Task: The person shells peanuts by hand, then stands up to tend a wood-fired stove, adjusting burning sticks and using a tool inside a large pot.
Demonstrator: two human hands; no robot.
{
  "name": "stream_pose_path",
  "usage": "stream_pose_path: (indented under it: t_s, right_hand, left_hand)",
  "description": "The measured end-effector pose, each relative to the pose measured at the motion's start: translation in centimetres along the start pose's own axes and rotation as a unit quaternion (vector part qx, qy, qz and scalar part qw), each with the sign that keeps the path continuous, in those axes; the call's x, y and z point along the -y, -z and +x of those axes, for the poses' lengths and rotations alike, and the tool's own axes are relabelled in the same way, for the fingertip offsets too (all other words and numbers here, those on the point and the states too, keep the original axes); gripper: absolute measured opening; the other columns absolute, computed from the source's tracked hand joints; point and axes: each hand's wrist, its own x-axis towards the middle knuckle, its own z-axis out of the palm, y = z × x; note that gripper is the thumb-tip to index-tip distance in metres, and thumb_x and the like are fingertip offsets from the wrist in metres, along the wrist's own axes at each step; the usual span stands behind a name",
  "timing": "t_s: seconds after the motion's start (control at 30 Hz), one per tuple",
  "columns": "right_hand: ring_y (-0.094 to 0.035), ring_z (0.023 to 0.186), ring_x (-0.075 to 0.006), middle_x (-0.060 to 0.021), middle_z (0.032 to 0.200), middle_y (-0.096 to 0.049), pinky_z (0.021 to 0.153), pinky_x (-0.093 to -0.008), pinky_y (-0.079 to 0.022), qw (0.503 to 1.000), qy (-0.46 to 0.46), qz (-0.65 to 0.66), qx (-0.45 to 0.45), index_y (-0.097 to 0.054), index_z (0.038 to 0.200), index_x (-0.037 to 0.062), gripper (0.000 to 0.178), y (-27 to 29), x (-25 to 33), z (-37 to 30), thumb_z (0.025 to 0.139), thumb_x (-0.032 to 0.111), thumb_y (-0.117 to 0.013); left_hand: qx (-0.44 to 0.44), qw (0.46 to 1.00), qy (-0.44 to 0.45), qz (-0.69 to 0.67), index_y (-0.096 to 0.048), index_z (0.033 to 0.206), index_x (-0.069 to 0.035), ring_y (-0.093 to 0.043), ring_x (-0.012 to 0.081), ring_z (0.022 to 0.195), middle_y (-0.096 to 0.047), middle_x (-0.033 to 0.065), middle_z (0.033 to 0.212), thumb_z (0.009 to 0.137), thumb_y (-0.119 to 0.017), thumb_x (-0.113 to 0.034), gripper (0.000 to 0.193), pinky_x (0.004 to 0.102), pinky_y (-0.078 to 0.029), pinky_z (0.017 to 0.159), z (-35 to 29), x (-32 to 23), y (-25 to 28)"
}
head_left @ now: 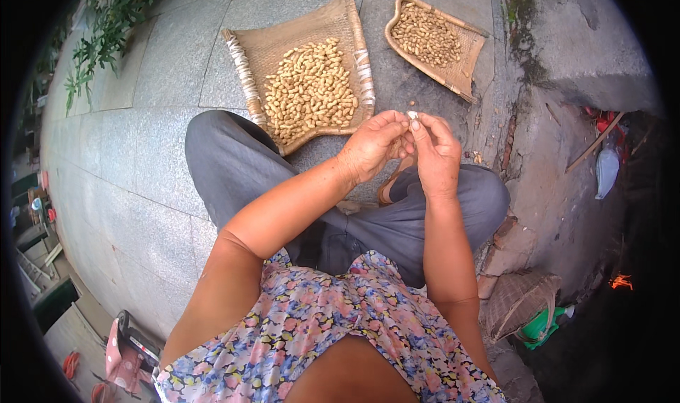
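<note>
Hands: together in front of the knees, the left hand (372,146) and the right hand (437,156) meeting at the fingertips, thumbs nearly side by side.
Pale bit: a small whitish piece (412,115) is pinched between those fingertips, above the ground just off the large basket's near right corner. Too small for me to tell nut from shell; its size seems reason enough for using fingertips rather than palms.
Large basket: this woven scoop (248,42) lies on the paving (173,63) ahead of the legs, its near edge just beyond the hands, probably for an easy reach.
Peanuts: a heap (312,84) of them fills the middle and near edge of that basket, where the raised rim likely stops them rolling off; the far edge is flat and bare.
Binding: white strips (243,70) wrap the left edge, perhaps to hold weave to frame.
Small basket: a second scoop (469,52) sits beyond the right hand, apart from the first, which keeps the two lots separate.
Browner nuts: these (426,35) gather toward its curved left end, away from the flat right edge.
Trousers: the grey legs (230,159) are bent and spread, leaving room for both forearms between.
</note>
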Motion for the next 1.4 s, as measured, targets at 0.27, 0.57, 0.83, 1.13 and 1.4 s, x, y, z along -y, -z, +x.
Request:
stream_pose_path:
  t_s: [0.27,0.57,0.83,1.13,1.4]
  right_hand:
    - [-0.060,0.078,-0.0312,-0.0137,0.090,-0.059,0.070,-0.0373,-0.050,0.906,0.132,-0.388,0.103,-0.067,0.099,0.0055,0.019,-0.3,5.0,-0.9,0.080,0.008,-0.065]
    - [-0.061,0.075,-0.0319,-0.0143,0.089,-0.059,0.066,-0.0361,-0.049,0.926,0.102,-0.336,0.140,-0.063,0.093,0.0016,0.013,-0.9,3.2,0.6,0.080,0.003,-0.063]
    - [-0.062,0.071,-0.0181,-0.0124,0.091,-0.061,0.061,-0.0281,-0.049,0.965,0.059,-0.225,0.125,-0.063,0.096,-0.0027,0.013,-2.2,1.5,0.8,0.083,0.000,-0.063]
    - [-0.060,0.070,-0.0146,-0.0115,0.093,-0.062,0.062,-0.0259,-0.049,0.967,0.079,-0.214,0.118,-0.063,0.094,-0.0031,0.011,-2.2,1.1,0.8,0.084,0.000,-0.064]
    - [-0.061,0.077,-0.0177,-0.0118,0.091,-0.062,0.068,-0.0269,-0.049,0.995,-0.032,-0.082,0.043,-0.061,0.098,-0.0026,0.013,-0.9,-0.6,0.3,0.086,0.003,-0.062]
  left_hand:
    - [-0.009,0.995,0.029,-0.100,-0.054,0.109,-0.002,-0.059,0.0130,0.087,-0.060,0.0055,0.096,0.091,-0.040,-0.004,0.023,0.0265,-0.048,0.071,-1.1,0.9,0.2]
    - [-0.016,0.996,0.043,-0.070,-0.054,0.105,-0.001,-0.057,0.0113,0.077,-0.060,0.0057,0.091,0.094,-0.045,-0.008,0.016,0.0245,-0.046,0.065,-1.2,1.5,2.8]
    - [-0.027,0.997,0.042,-0.055,-0.056,0.102,-0.001,-0.058,0.0107,0.075,-0.061,0.0054,0.088,0.096,-0.050,-0.011,0.013,0.0226,-0.044,0.062,-1.3,0.3,3.8]
    - [-0.040,0.997,0.037,-0.052,-0.059,0.099,-0.002,-0.058,0.0099,0.074,-0.061,0.0047,0.088,0.095,-0.051,-0.007,0.010,0.0213,-0.044,0.063,-1.5,0.3,4.0]
    - [-0.049,0.998,0.025,-0.014,-0.059,0.100,-0.003,-0.057,0.0099,0.073,-0.062,0.0066,0.091,0.094,-0.053,-0.006,0.009,0.0211,-0.046,0.064,-2.4,0.2,3.5]
